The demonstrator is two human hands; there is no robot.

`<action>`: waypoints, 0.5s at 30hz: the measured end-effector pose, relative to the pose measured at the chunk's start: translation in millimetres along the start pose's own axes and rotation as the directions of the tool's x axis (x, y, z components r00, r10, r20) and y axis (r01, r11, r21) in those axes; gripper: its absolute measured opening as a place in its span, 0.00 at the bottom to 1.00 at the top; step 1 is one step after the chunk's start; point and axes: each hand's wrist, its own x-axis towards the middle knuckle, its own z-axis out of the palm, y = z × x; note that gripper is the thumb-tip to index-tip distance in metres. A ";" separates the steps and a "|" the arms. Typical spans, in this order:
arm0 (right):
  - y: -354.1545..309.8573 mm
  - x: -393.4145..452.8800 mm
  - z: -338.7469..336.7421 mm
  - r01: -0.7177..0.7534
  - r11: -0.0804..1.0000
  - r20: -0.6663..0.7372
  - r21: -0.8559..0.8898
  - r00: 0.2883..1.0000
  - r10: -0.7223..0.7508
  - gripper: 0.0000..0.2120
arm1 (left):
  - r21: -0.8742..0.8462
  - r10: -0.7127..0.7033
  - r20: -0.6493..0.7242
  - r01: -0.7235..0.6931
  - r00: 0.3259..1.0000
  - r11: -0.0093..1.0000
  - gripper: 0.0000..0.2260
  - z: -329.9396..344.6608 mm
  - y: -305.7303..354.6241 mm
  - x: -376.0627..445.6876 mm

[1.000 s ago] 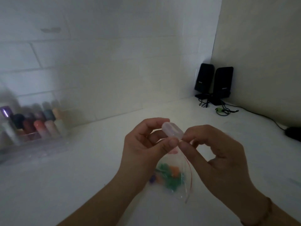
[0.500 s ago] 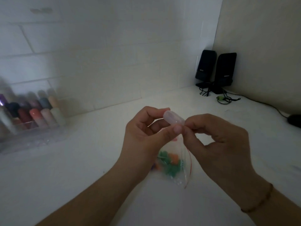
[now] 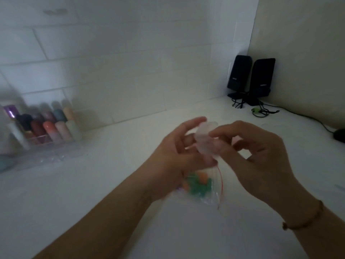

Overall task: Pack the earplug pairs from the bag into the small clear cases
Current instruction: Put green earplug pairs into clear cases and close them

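A small clear case sits between my two hands above the white counter, blurred by motion. My left hand holds it from the left, thumb on its lower side and fingers curled behind. My right hand pinches its right side with thumb and forefinger. Whether the case is open or closed I cannot make out. Below the hands hangs a clear zip bag with a red seal line, holding several orange and green earplugs; my left hand hides its top.
A clear organizer with several coloured bottles stands at the left against the tiled wall. Two black speakers with cables stand in the far right corner. A dark object lies at the right edge. The white counter spreads around my hands.
My hands have shifted on the case and it has turned to a steeper tilt. The bag stays hanging under my left hand. The view has tipped slightly.
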 end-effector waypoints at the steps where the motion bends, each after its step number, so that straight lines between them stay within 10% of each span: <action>1: 0.7 1.0 -3.6 -0.019 0.998 -0.008 0.053 1.000 0.020 0.03 | -0.100 -0.009 -0.064 0.002 0.998 0.995 0.31 -5.5 6.2 1.4; 4: 7.6 7.2 -20.4 -0.218 0.976 0.089 0.029 0.973 0.215 0.07 | -0.330 -0.037 -0.226 -0.041 0.973 0.943 0.26 -26.4 21.5 4.9; 8: 14.0 3.6 -22.7 -0.318 0.906 0.558 -0.279 0.715 0.422 0.08 | -0.378 -0.151 -0.385 -0.006 0.910 0.926 0.16 -41.2 23.0 6.9; 15: 12.9 -8.7 -0.5 -0.102 0.782 0.436 -0.615 0.782 0.446 0.07 | -0.365 -0.204 -0.428 0.038 0.881 0.930 0.12 -45.7 19.3 7.8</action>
